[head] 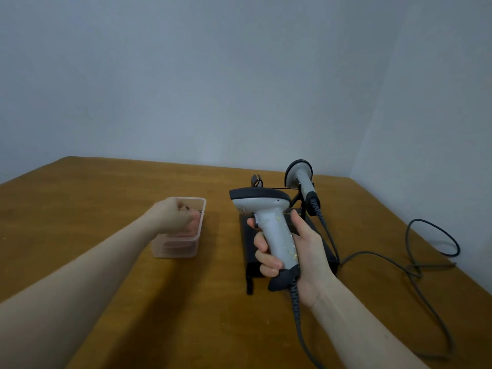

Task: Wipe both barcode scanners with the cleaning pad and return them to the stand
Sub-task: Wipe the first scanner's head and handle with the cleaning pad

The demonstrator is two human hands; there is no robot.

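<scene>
Head cam view: 2 barcode scanners total. Scanner no. 1 is gripped by the right hand, fingers wrapped round the grey handle, held above the black stand, w/ yellowish specks on the handle. Scanner no. 2 sits on the far side of the stand, head up. 2 dark cables trail off right across the wooden table. 1 clear plastic tub on the left holds pinkish cleaning pads. Left hand is inside the tub, fingers curled down at the pads, but blurry so can't tell if it's actually got one.
</scene>
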